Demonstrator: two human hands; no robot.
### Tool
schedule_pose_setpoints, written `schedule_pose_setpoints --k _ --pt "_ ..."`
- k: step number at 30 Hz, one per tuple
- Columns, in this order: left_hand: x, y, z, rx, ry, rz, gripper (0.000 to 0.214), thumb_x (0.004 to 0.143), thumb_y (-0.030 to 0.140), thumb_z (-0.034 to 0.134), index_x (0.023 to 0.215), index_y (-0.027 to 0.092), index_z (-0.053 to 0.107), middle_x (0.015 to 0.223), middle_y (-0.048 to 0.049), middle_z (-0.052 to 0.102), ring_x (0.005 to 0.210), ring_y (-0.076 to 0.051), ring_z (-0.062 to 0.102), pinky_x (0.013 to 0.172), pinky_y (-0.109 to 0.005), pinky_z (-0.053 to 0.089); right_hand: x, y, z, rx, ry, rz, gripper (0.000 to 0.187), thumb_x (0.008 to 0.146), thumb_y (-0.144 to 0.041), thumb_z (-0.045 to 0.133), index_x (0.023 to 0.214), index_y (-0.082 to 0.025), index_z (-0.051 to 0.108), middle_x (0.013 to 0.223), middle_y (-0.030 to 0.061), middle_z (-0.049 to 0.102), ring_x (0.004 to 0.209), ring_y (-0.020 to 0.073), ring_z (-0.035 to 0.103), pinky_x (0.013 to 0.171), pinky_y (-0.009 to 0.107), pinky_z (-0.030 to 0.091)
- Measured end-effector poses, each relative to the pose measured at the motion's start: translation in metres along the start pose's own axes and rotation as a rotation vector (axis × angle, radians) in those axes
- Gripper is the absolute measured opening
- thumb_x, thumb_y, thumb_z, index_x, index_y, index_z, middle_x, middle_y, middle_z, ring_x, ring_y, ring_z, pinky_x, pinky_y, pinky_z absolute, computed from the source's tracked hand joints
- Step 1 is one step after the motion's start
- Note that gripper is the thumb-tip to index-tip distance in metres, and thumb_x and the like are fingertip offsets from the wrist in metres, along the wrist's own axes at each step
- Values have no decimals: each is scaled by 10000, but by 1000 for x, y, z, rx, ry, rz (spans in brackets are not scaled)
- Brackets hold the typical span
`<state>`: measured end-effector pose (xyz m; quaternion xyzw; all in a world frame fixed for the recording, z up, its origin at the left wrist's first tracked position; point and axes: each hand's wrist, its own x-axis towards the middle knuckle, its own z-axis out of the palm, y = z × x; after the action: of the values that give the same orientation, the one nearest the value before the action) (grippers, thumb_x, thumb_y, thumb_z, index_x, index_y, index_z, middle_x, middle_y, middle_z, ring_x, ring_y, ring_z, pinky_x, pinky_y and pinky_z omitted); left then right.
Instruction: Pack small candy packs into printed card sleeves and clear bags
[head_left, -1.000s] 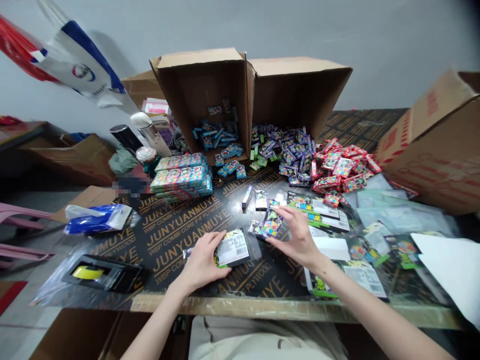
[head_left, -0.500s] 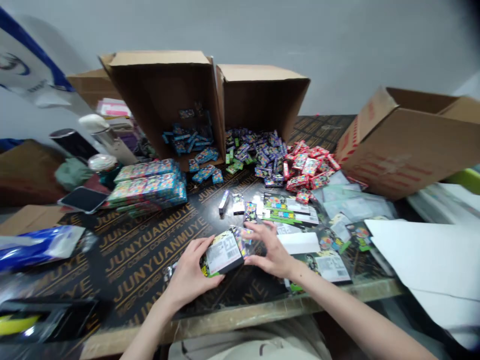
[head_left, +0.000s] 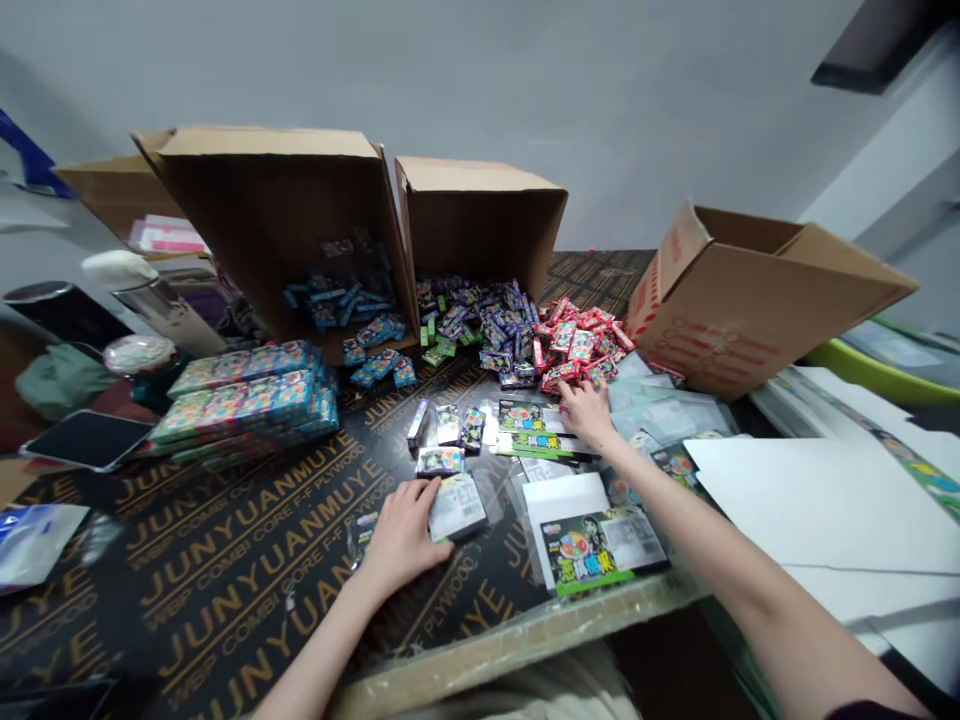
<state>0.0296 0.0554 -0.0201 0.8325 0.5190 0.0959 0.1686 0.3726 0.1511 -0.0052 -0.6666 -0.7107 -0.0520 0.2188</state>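
My left hand [head_left: 405, 530] is closed around the side of a small flat box [head_left: 456, 506] with a white printed label, low over the dark tabletop. Just behind it lies a small white-and-purple candy packet [head_left: 441, 461]. Three more small packets [head_left: 448, 425] stand in a row beyond that. Farther right, my right hand [head_left: 589, 412] reaches to the near edge of a pile of red candy packets [head_left: 581, 345]. Its fingers are apart at the packets; whether they touch one is hard to see. Below its wrist are printed black-and-green cards [head_left: 532, 428].
Two open cartons [head_left: 262, 150] [head_left: 480, 175] lie on their sides at the back, blue and purple packets spilling out. Another carton [head_left: 742, 320] stands right. Stacked wrapped packs [head_left: 247, 400] and a phone [head_left: 88, 440] are left; white sheets [head_left: 787, 510] lie right.
My right hand has left the box and a colourful packet beside it, moving up and right to the red pile. My left hand keeps the box, now lower. The view has turned right.
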Motion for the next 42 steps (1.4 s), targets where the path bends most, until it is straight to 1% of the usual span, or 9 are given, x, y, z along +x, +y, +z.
schedule_pose_setpoints --k 5,11,15,21,24,28,31,39,42 --pt "-8 -3 -21 -58 -36 -37 731 504 395 714 1182 192 530 1105 -120 565 1032 -316 486 893 -442 353 -13 -19 -18 114 61 5 325 764 -170 464 1058 -148 600 853 105 666 849 251 556 951 472 295" --pt "-2 52 -23 -1173 75 -353 550 710 538 568 1097 147 588 975 -105 665 858 -215 616 776 -334 462 -78 -126 -20 1244 75 371 372 829 -375 496 1157 -202 519 1002 69 642 813 214 621 665 380 538" --pt "3 57 -16 -1526 175 -487 457 711 546 574 826 109 641 718 -61 675 624 -133 606 627 -244 467 -118 -168 -17 1310 -154 299 308 769 -353 604 1043 -219 559 943 60 649 845 221 619 759 408 526" --pt "-15 42 -17 -1391 0 -443 385 686 486 626 670 101 641 551 -12 599 459 -89 507 514 -215 409 -115 -153 -32 896 -244 -260 798 613 -297 719 1311 -243 336 1329 87 393 1235 277 350 1036 457 282" --pt "-21 36 -20 -1291 -46 -367 376 702 480 610 767 116 679 663 -40 640 581 -138 557 592 -252 432 -110 -146 -34 777 -276 -399 781 595 -266 680 1298 -251 341 1250 80 452 1177 272 396 1003 448 291" --pt "-31 11 -20 -527 58 -79 727 508 447 750 1169 213 558 1106 -84 589 1039 -295 489 934 -425 334 -111 -136 -23 601 -200 -366 692 592 -254 651 1237 -236 400 1151 89 499 1102 281 440 954 467 284" --pt "-39 -7 -14 -136 16 24 977 446 352 769 1325 217 366 1142 -97 538 1063 -309 458 970 -472 282 -115 -128 -12 489 -200 -341 647 628 -244 644 1233 -233 415 1138 91 515 1095 277 450 973 488 229" --pt "-48 -10 -17 -233 35 77 1040 525 283 716 1398 222 154 1204 -98 493 1094 -283 448 964 -442 318 -112 -123 -11 717 -439 -405 827 610 -384 722 1317 -228 322 1273 89 468 1148 266 436 977 421 309" --pt "-48 -10 -19 -257 76 43 1006 535 298 719 1387 211 193 1205 -99 486 1093 -276 450 960 -427 337 -109 -128 -11 762 -381 -369 892 612 -438 735 1349 -250 268 1352 96 403 1233 279 365 1023 451 239"
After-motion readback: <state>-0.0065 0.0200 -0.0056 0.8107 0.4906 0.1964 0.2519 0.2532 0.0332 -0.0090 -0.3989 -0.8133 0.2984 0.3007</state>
